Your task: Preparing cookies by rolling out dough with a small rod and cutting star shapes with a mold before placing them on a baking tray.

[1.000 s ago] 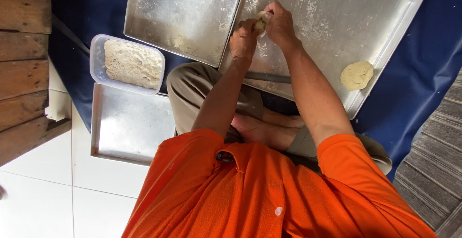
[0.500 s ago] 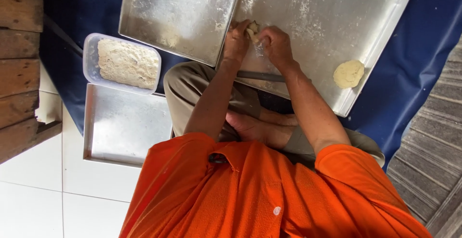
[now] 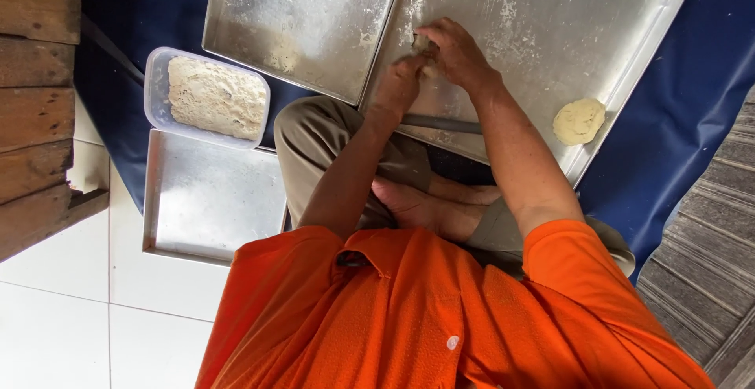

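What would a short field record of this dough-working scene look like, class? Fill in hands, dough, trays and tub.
left hand: pressing a small dough piece on the big tray
right hand: closed over the same dough piece
flat dough round: lying at the big tray's edge, apart from both hands
second tray: floury, beside the big tray
third tray: by the knee
tub: holds crumbly dough

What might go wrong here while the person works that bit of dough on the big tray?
The big floured tray rests partly on the person's lap, so it may tilt and send the flattened dough disc off its edge. The dough tub sits uncovered and might dry out.
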